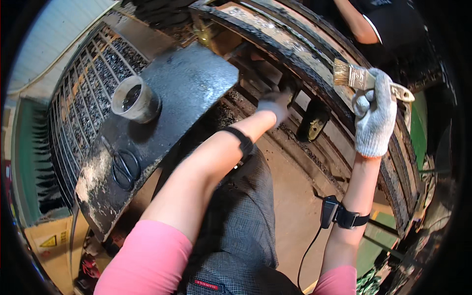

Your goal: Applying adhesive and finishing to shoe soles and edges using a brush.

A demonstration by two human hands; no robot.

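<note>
My right hand [376,115], in a white knitted glove, is closed round the pale handle of a flat paintbrush [351,76]. The brush's light bristles point left, over a dark slatted rack. My left hand [276,105] reaches down between the rack's bars, beside a dark rounded piece [291,87]. Motion and shadow smear its fingers, so I cannot make out whether they grip that piece. Close by stands another black piece [313,120] with a yellowish patch at its lower end.
To the left, a dark-stained board [196,73] carries a cloudy plastic cup [139,101] of dark liquid and black-handled scissors [125,169]. Beyond lies a metal grid [86,93] over small dark bits. Another person's arm [359,22] shows behind the rack [339,49].
</note>
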